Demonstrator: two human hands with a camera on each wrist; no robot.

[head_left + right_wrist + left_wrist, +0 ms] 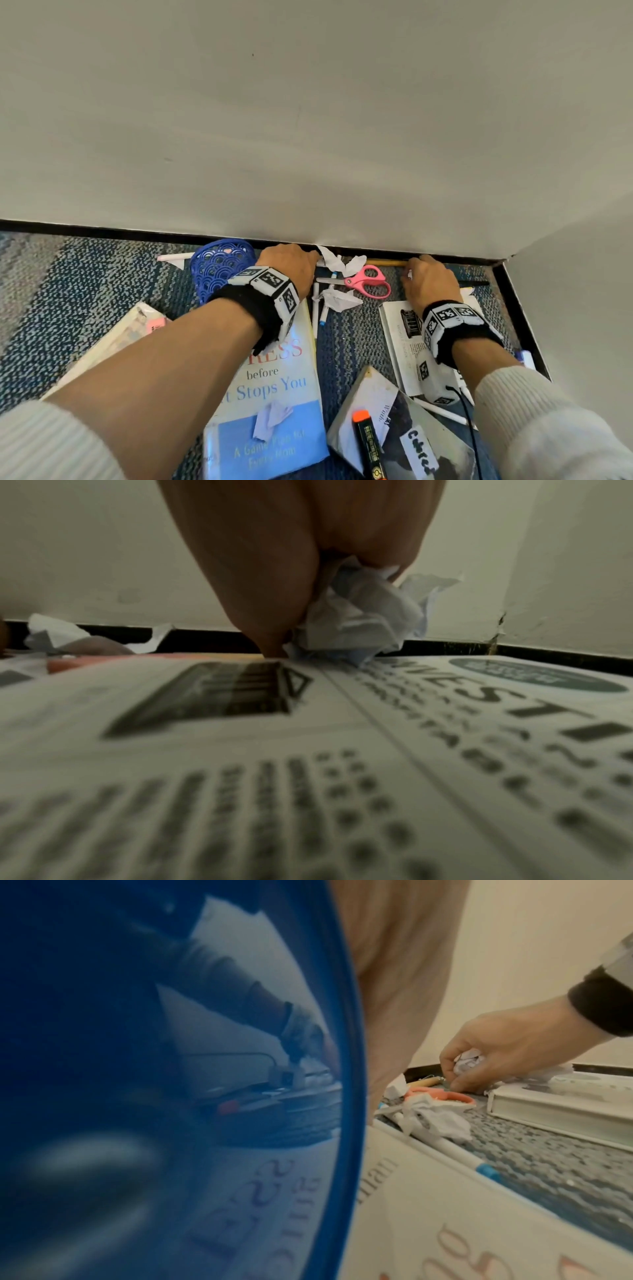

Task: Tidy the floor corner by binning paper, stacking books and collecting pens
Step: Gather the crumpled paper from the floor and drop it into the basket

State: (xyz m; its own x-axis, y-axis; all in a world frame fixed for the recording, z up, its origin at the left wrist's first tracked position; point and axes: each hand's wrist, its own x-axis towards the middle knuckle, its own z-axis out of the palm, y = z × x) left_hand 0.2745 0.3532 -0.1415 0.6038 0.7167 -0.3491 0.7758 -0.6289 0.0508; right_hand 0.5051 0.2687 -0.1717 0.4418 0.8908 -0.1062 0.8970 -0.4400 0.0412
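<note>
While right hand (507,1047) clenches crumpled paper (467,1062) near skirting, left hand (291,262) grip state unclear beside basket (219,270).

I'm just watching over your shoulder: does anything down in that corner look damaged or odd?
Yes. The blue basket lies tipped on its side by the wall. Crumpled paper is strewn around the pink scissors, and the wall corner looks cracked just above the skirting. The right hand holds a paper ball.

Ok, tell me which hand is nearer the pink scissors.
Right. The right hand sits just right of the scissors, beside their handles, holding crumpled paper. The left hand is farther, beyond the blade tips.
</note>
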